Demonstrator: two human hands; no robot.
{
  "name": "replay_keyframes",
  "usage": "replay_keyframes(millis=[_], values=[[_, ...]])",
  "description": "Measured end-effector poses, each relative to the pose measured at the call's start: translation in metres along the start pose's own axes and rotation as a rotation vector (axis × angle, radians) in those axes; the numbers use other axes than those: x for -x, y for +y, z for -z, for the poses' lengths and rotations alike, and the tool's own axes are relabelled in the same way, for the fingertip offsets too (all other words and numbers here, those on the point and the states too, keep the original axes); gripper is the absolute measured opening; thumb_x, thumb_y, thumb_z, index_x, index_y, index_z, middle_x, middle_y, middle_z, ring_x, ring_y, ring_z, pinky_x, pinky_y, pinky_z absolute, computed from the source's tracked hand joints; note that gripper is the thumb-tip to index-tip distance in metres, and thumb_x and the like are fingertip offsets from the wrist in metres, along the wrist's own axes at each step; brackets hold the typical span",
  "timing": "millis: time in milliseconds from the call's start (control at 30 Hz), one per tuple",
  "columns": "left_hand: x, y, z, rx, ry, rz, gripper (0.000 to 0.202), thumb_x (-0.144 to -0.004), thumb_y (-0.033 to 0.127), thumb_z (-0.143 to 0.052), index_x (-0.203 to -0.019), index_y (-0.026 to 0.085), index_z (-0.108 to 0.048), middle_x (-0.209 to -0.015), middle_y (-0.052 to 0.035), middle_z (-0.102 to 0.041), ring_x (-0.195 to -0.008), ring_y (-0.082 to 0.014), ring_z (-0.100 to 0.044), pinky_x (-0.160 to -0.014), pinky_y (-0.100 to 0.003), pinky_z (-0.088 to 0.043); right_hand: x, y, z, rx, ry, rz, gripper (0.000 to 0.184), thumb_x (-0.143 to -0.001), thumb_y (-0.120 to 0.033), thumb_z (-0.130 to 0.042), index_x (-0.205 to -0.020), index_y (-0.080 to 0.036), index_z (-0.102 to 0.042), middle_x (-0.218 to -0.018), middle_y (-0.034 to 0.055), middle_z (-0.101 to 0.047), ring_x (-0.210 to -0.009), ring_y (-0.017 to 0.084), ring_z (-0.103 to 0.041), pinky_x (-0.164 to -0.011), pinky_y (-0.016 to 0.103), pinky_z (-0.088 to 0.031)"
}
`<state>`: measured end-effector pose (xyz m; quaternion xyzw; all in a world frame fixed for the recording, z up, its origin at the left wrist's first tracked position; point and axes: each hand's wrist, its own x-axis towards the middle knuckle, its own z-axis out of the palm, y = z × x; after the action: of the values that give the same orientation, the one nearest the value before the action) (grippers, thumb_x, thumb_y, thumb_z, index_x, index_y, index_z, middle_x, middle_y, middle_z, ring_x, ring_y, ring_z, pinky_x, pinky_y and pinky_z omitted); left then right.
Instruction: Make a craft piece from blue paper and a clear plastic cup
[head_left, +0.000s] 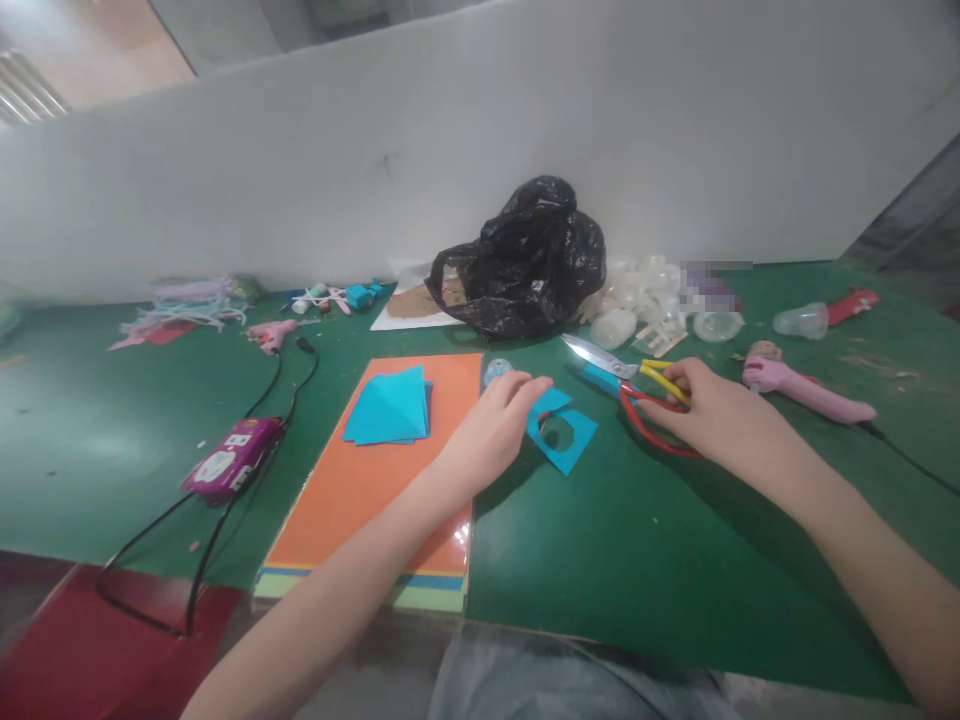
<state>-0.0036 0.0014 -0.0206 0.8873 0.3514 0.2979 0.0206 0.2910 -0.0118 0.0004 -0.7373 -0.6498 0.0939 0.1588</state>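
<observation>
My left hand [491,430] rests on the green mat [645,560], its fingertips pinching the edge of a blue paper cutout [562,440] with a round hole in it. My right hand [712,415] grips a pair of scissors [626,380] by their yellow and red handles, with the steel blades pointing up and to the left, just beyond the paper. A folded stack of blue paper squares [390,408] lies on a pile of orange card [375,480] to the left of my left hand.
A black plastic bag [525,265] and several clear plastic capsules [637,300] stand by a white partition. A pink glue gun [802,385] lies right; another [270,335] lies left, near a purple pouch [232,460] and black cords.
</observation>
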Motion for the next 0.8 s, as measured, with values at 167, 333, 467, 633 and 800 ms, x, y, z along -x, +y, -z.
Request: replay_keyframes(millis=[167,333,467,633,800], values=[[-0.001,0.008,0.0,-0.043,-0.026,-0.024,0.037,-0.104,0.012,-0.039,-0.139,0.02,-0.05,-0.129,-0.0144,-0.06,-0.121,-0.0262,-0.062,-0.104,-0.047,-0.056,0.001,0.001,0.001,0.004,0.008,0.007,0.055,-0.087,-0.067,-0.055,-0.114,-0.02,-0.06,-0.096,0.0126,-0.075,-0.068,0.029,-0.068,-0.061,0.036,-0.043],[-0.005,0.02,-0.004,-0.053,-0.175,0.166,0.056,-0.096,0.051,-0.065,-0.139,0.017,-0.053,-0.133,-0.0166,-0.061,-0.124,-0.0352,-0.059,-0.105,-0.054,-0.053,0.0,-0.001,0.001,-0.001,0.027,-0.003,0.053,-0.083,-0.067,-0.053,-0.109,-0.022,-0.06,-0.092,0.0118,-0.074,-0.065,0.028,-0.065,-0.061,0.035,-0.041],[-0.008,0.029,-0.011,-0.098,-0.244,0.293,0.077,-0.087,0.066,-0.071,-0.141,0.015,-0.053,-0.13,-0.0161,-0.063,-0.123,-0.0372,-0.058,-0.106,-0.055,-0.05,-0.003,0.0,0.002,-0.011,0.028,-0.051,0.061,-0.074,-0.071,-0.052,-0.11,-0.022,-0.06,-0.094,0.0139,-0.075,-0.071,0.031,-0.068,-0.063,0.037,-0.042],[-0.008,0.036,-0.018,-0.104,-0.301,0.308,0.083,-0.084,0.072,-0.07,-0.143,0.016,-0.052,-0.131,-0.0171,-0.062,-0.134,-0.0402,-0.052,-0.108,-0.059,-0.047,-0.006,0.005,0.003,-0.03,0.063,-0.082,0.071,-0.069,-0.076,-0.052,-0.113,-0.021,-0.061,-0.098,0.0157,-0.077,-0.074,0.034,-0.07,-0.064,0.039,-0.045],[-0.009,0.036,-0.017,-0.095,-0.329,0.323,0.082,-0.084,0.07,-0.072,-0.143,0.016,-0.052,-0.133,-0.0183,-0.061,-0.135,-0.0416,-0.05,-0.106,-0.059,-0.047,-0.003,0.007,0.008,-0.004,0.072,-0.054,0.067,-0.081,-0.07,-0.055,-0.121,-0.017,-0.062,-0.103,0.0206,-0.078,-0.077,0.036,-0.071,-0.063,0.039,-0.044]])
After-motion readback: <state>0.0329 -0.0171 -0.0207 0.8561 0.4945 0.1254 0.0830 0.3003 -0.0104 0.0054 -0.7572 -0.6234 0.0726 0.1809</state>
